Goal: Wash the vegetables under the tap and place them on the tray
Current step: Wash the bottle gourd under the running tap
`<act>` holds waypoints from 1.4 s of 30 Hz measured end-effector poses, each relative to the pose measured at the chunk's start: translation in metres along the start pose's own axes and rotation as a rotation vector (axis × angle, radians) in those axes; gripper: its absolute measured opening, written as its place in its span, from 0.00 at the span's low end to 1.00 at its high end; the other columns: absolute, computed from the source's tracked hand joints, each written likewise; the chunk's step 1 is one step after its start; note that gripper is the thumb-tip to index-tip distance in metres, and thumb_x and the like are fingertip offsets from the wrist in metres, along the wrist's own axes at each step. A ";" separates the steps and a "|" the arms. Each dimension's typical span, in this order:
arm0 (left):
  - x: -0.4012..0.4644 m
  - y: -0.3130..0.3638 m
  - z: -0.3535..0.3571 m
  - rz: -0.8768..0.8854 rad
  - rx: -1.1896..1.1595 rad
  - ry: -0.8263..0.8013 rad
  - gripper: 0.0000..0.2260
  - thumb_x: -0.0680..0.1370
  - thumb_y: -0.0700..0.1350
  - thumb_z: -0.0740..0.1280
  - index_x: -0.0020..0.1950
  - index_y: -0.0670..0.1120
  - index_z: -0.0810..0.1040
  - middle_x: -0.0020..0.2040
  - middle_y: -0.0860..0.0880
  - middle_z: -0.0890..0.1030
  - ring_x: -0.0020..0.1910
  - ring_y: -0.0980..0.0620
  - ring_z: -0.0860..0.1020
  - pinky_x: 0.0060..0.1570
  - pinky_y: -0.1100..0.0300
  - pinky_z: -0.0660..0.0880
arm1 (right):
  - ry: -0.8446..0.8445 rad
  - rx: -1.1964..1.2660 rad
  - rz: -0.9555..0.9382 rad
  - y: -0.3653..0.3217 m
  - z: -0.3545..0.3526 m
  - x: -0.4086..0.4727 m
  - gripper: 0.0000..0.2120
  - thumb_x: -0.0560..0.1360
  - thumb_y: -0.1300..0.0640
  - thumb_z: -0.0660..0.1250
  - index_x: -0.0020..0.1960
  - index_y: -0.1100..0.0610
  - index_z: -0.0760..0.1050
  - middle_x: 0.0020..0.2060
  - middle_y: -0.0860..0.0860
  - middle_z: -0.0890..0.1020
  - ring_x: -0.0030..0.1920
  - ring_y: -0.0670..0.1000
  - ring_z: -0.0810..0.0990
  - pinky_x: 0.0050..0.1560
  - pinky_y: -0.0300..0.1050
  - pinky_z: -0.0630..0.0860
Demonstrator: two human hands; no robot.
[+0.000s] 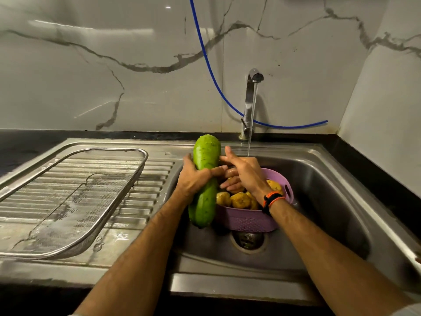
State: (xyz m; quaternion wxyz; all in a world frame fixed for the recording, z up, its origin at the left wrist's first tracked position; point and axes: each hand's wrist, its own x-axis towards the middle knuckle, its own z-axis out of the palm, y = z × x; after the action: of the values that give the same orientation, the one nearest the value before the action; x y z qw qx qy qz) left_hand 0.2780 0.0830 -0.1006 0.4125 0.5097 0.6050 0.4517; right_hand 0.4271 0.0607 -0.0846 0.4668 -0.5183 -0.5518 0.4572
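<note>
The left hand [193, 176] was wrapped around the middle of a long green gourd [205, 179], fingers closed over its front, holding it nearly upright over the left side of the sink [330, 190]. The right hand [241, 172] lay with fingers loosely spread against the gourd's right flank, apparently rubbing it rather than gripping it. Water ran from the tap [250, 99] in a thin stream that fell just to the right of both hands, so the gourd stood beside the stream, not under it. A purple basket [248, 220] sat in the basin below the right hand, holding several yellowish-brown vegetables [241, 200], probably potatoes, that looked wet. The wire tray [134, 181] rested on the ribbed drainboard [157, 176] to the left and held nothing. By this evidence the task was at an early stage: one vegetable was in hand for washing, none had been placed, and the basket's contents remained to be moved. The route leftward to the tray was open; only the sink's rim and the tray's raised wire edge had to be cleared, and the gourd's lower end hung close to the basket's wall.
</note>
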 end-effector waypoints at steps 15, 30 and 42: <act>-0.026 -0.011 -0.025 -0.125 0.118 0.029 0.35 0.66 0.42 0.80 0.70 0.47 0.70 0.56 0.45 0.77 0.55 0.44 0.79 0.57 0.49 0.78 | -0.298 -1.304 -0.230 0.028 0.031 -0.006 0.19 0.72 0.48 0.69 0.59 0.58 0.76 0.56 0.60 0.80 0.59 0.62 0.77 0.54 0.50 0.73; -0.040 0.013 -0.020 -0.187 0.000 -0.009 0.36 0.64 0.40 0.81 0.68 0.47 0.69 0.56 0.42 0.79 0.51 0.42 0.81 0.51 0.45 0.82 | -0.313 -1.273 -0.160 0.024 0.024 -0.009 0.21 0.74 0.51 0.70 0.62 0.61 0.73 0.59 0.61 0.76 0.61 0.61 0.74 0.54 0.48 0.71; -0.042 0.025 -0.024 -0.141 0.015 0.003 0.36 0.61 0.44 0.81 0.66 0.48 0.70 0.52 0.45 0.80 0.47 0.45 0.82 0.46 0.49 0.82 | -0.312 -1.203 -0.161 0.028 0.024 -0.006 0.22 0.74 0.48 0.71 0.63 0.59 0.74 0.59 0.58 0.77 0.61 0.59 0.74 0.56 0.47 0.72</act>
State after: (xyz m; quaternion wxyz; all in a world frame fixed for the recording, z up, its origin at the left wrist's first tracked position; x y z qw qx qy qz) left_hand 0.2674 0.0399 -0.0685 0.4387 0.4682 0.6433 0.4177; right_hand 0.4072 0.0554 -0.1163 0.0405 -0.5741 -0.8116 0.1003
